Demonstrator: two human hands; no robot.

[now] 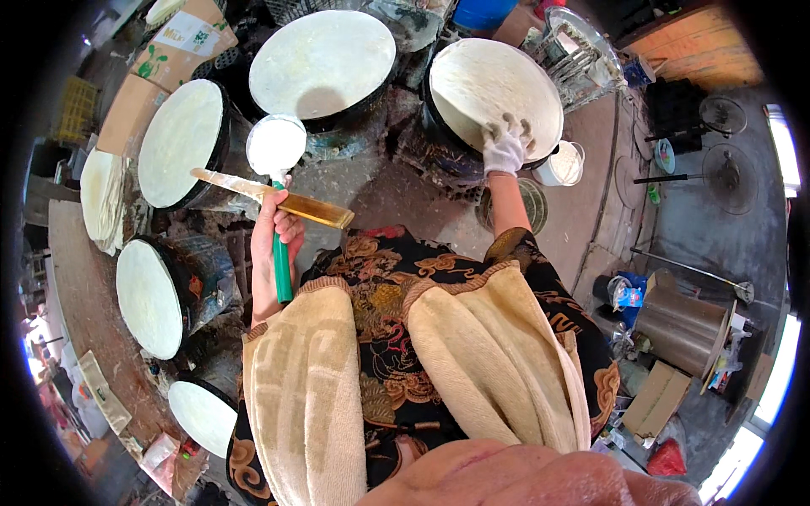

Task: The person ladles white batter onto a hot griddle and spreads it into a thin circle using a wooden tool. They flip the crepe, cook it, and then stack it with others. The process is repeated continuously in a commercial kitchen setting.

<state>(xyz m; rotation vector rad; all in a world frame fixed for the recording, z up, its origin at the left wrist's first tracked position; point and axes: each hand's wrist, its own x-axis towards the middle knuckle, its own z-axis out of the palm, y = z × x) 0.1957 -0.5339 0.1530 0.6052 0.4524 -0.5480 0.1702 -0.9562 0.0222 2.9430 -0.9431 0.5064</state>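
Note:
My left hand (pixel 278 228) is closed round the green handle of a ladle (pixel 282 268) and a flat wooden scraper (pixel 314 209). The ladle's round bowl is coated white, and the scraper lies crosswise with white paste on its far end. My right hand (pixel 505 150), in a white glove, has its fingers spread and bent on the near edge of a thin white round sheet (pixel 489 88). That sheet lies on a dark-rimmed round griddle (pixel 439 122); its left edge looks folded or lifted. Whether the fingertips pinch the sheet, I cannot tell.
Several more white-coated griddles curve round to the left, including a large one (pixel 325 63) at the back. A stack of pale round sheets (pixel 103 198) stands at the far left. A white bucket (pixel 563 165) sits right of my gloved hand. Cardboard boxes (pixel 126 114) stand back left.

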